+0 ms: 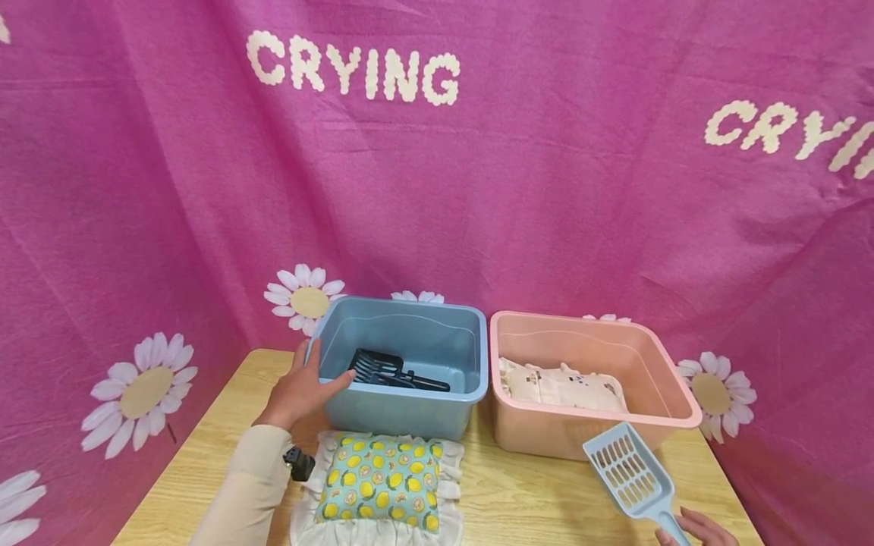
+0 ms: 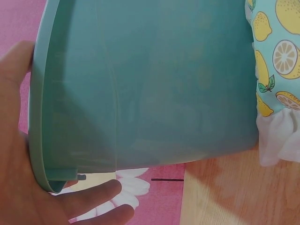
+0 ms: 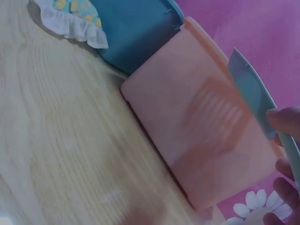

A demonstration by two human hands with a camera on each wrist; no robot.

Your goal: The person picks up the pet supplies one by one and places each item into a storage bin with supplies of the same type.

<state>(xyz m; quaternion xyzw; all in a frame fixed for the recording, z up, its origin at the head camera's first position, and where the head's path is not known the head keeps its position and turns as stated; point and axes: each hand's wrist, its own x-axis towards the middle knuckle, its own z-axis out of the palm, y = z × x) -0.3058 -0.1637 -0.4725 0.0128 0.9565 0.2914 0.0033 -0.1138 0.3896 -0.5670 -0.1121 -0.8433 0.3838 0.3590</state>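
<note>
My left hand (image 1: 300, 390) rests at the front left corner of the blue bin (image 1: 410, 413), its palm against the rim. In the left wrist view its fingers (image 2: 93, 197) stretch straight along the bin's side, with the thumb over the front rim. Inside that bin lie black slotted scoops (image 1: 392, 371). My right hand (image 1: 703, 528) grips the handle of a light blue litter scoop (image 1: 631, 470) at the lower right. The scoop's slotted head is raised in front of the pink bin (image 1: 546, 436), casting a slotted shadow on its wall.
A ruffled lemon-print cushion (image 1: 382, 481) lies on the wooden table (image 1: 532, 508) before the blue bin. A cream printed cushion (image 1: 567, 387) sits in the pink bin, right beside the blue one. Pink flowered cloth (image 1: 546, 189) hangs behind and at both sides.
</note>
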